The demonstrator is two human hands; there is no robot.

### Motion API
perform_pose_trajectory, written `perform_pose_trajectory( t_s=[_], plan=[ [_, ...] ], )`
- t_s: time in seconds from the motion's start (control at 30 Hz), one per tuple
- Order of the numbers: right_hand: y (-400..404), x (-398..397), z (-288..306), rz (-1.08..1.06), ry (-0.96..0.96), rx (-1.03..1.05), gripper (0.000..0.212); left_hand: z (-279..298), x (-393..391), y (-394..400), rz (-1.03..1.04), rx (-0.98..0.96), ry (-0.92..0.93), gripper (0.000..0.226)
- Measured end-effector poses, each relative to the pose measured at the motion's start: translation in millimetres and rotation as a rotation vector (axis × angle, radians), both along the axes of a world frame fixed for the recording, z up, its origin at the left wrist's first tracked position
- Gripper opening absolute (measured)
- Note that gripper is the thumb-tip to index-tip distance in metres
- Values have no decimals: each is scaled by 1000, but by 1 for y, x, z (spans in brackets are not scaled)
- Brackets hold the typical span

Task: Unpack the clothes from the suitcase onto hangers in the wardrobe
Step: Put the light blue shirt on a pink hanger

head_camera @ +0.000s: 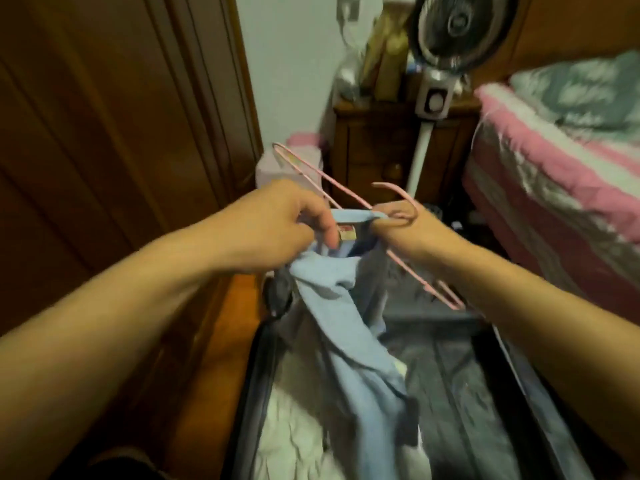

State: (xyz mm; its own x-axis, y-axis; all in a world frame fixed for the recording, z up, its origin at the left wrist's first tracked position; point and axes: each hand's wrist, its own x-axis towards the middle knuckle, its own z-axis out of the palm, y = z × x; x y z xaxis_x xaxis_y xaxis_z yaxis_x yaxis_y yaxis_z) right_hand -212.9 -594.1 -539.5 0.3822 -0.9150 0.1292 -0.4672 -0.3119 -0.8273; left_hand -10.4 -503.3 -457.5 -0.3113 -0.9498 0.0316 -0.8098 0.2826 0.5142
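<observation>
- Your left hand makes its grip on the collar of the light blue cotton shirt: the thumb and curled fingers pinch the cloth just beside the small label.
- Your right hand is closed around the neck of the thin pink wire hanger, and it seems to pinch the other side of the collar too.
- The shirt hangs down from both hands, over the open dark grey suitcase; its collar is at the top, between your two hands.
- The long axis of the hanger goes on a diagonal: one shoulder end points up and away, behind the left hand, and the other end comes down below your right wrist. The hook curls up above the right hand.
- The collar opening lies just below the hanger neck, so I judge the near end must go into the collar first; the right hand is the nearer one to guide it.
- The brown wooden wardrobe door stands to the left of the suitcase.
- Count: one hanger, one blue shirt in the hands, one suitcase. White cloth lies in the suitcase; how many pieces it is, I cannot tell.
</observation>
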Motion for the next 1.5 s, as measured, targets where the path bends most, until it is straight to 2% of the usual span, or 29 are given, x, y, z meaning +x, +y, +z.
perform_pose_trajectory(
  t_s=[0.1, 0.17, 0.27, 0.37, 0.43, 0.5, 0.53, 0.57, 0.6, 0.63, 0.67, 0.73, 0.83, 0.93, 1.0, 1.1, 1.17, 1.27, 1.33, 1.4, 1.5],
  plan=[
    [-44, -5, 89, -220, 76, -137, 27, 64, 22, -44, 216, -143, -403, 36],
    [-65, -8, 145, -316, 135, -232, 29, 102, 34, -65, 356, -258, -538, 32],
    [-81, -16, 209, -343, 82, -268, 25, 145, 48, -80, 381, -306, -520, 52],
    [-82, -33, 231, -357, -24, -215, 19, 157, 48, -66, 222, -103, -337, 60],
    [-69, -47, 219, -362, 12, -152, 14, 140, 45, -51, 177, -4, -130, 56],
    [-58, -57, 180, -327, 196, -15, 11, 88, 42, -48, 223, -12, -52, 48],
    [-51, -62, 148, -293, 318, 70, 13, 48, 36, -45, 266, -37, -136, 42],
    [-44, -64, 117, -249, 432, 139, 14, 7, 31, -45, 308, -109, -297, 35],
    [-38, -66, 82, -213, 514, 188, 13, -34, 26, -42, 330, -183, -472, 28],
    [-31, -70, 42, -184, 561, 231, 9, -79, 20, -36, 323, -215, -564, 22],
    [-23, -75, 5, -160, 574, 253, 6, -116, 15, -29, 312, -223, -576, 20],
    [-5, -84, -61, -111, 510, 337, 11, -179, 6, -14, 304, -132, -418, 28],
    [12, -81, -111, -73, 324, 440, 8, -238, -6, -1, 396, 41, -206, 44],
    [13, -70, -122, -132, 173, 404, 28, -256, -14, 4, 479, 106, -130, 32],
    [17, -69, -125, -152, 117, 379, 32, -254, -16, 3, 511, 133, -98, 21],
    [22, -73, -129, -153, 187, 257, 13, -262, -12, 1, 474, 171, -118, 27],
    [21, -76, -126, -223, 201, 117, 5, -262, -12, 0, 419, 182, -210, 28],
    [27, -78, -119, -308, 262, -19, 11, -254, -4, -7, 397, 224, -374, 44],
    [37, -79, -116, -331, 293, -5, 20, -253, 3, -11, 406, 375, -428, 63],
    [47, -79, -115, -353, 341, -11, 22, -254, 8, -15, 421, 474, -431, 78],
    [57, -78, -116, -358, 480, -69, 19, -256, 5, -18, 460, 517, -373, 80]
  ],
)
